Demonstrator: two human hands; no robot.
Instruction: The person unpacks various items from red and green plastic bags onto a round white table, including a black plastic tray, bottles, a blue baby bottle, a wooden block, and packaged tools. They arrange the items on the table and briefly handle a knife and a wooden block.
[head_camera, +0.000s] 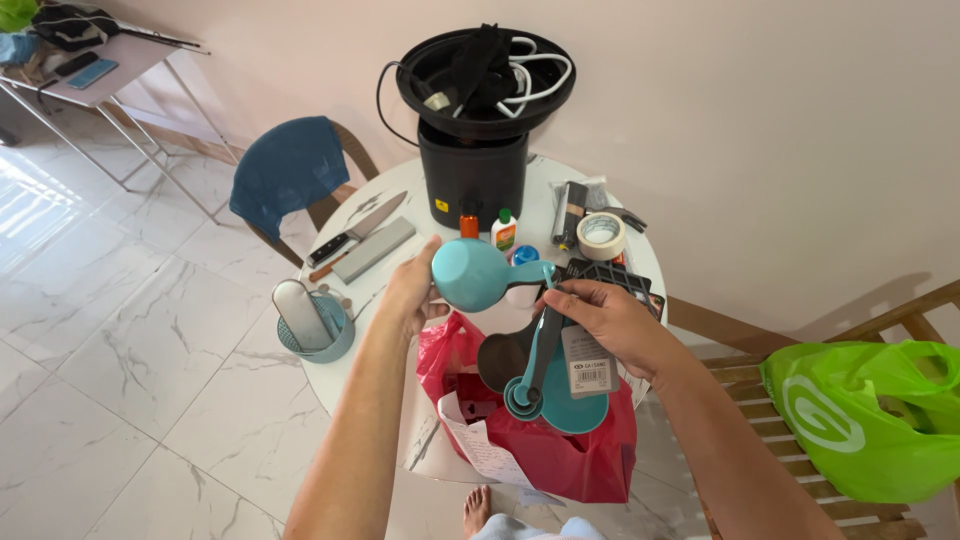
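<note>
From the head camera, both hands are up over the round white table (380, 290), busy with a nested set of teal and dark measuring cups (545, 385) joined at the handle ends.

The left hand (412, 290) is cupped around the bowl of the biggest teal cup (475, 274), fingers wrapped behind it and thumb towards the rim, so it is closed on that cup. The cup sits tilted, raised just above the table's near half, with its handle running right to the ring.

The right hand (605, 318) is pinched shut on the bunched handles, where a grey cardboard tag (588, 362) hangs. Below that pinch the smaller cups dangle loose, right over a red plastic bag (560, 450) at the table's near edge, a paper receipt (478, 445) poking from it.

These look like hard, light plastic: stiff, smooth, a little slippery, not fragile. The handles near the ring give the surest hold, while the free cups will likely swing and clatter.

On the table's far side stands a black bin (472, 170) with a lid full of cables. Left of centre lie a kitchen knife (355, 232) and a grey sharpening block (373, 250); a blue utensil holder (325, 330) stands at the left edge. A roll of tape (601, 236) lies on the right. A green bag (870, 420) rests on a wooden bench right of the table.
</note>
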